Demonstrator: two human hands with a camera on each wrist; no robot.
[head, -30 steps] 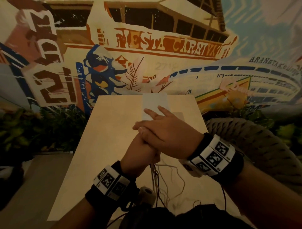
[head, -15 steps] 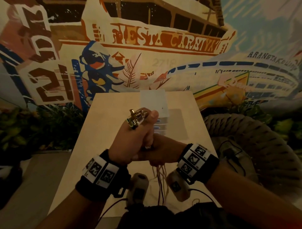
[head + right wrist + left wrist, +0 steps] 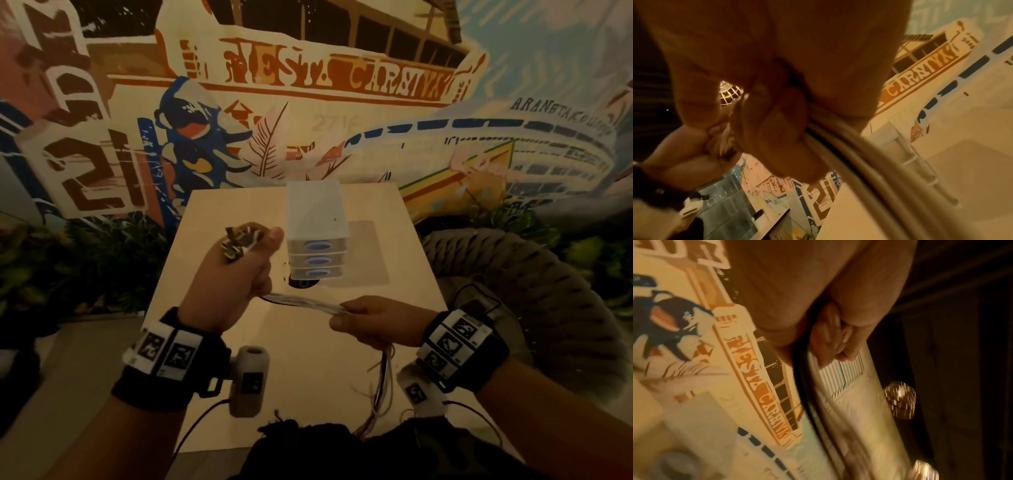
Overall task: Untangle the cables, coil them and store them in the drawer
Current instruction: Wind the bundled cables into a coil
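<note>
A bundle of thin cables (image 3: 303, 303) runs taut between my two hands above the table. My left hand (image 3: 236, 274) grips one end in a fist, and the metal plugs (image 3: 236, 245) stick out above its thumb. My right hand (image 3: 373, 322) grips the bundle further along; the loose remainder (image 3: 380, 387) hangs down from it toward my lap. In the right wrist view the cables (image 3: 869, 159) pass under my curled fingers (image 3: 777, 129). The left wrist view is blurred; the left hand's curled fingers (image 3: 830, 337) show there. A small white drawer unit (image 3: 317, 233) with three shut drawers stands behind the hands.
The light wooden table (image 3: 394, 342) has a dark round hole (image 3: 303, 282) just in front of the drawer unit. A painted mural wall (image 3: 308, 102) rises behind the table. A woven rope chair (image 3: 513, 274) stands to the right, plants (image 3: 85, 260) to the left.
My hands were clasped together; they have drawn apart sideways, left hand up and left, right hand to the right, stretching the cable bundle out between them. The drawer unit's front is now uncovered.
</note>
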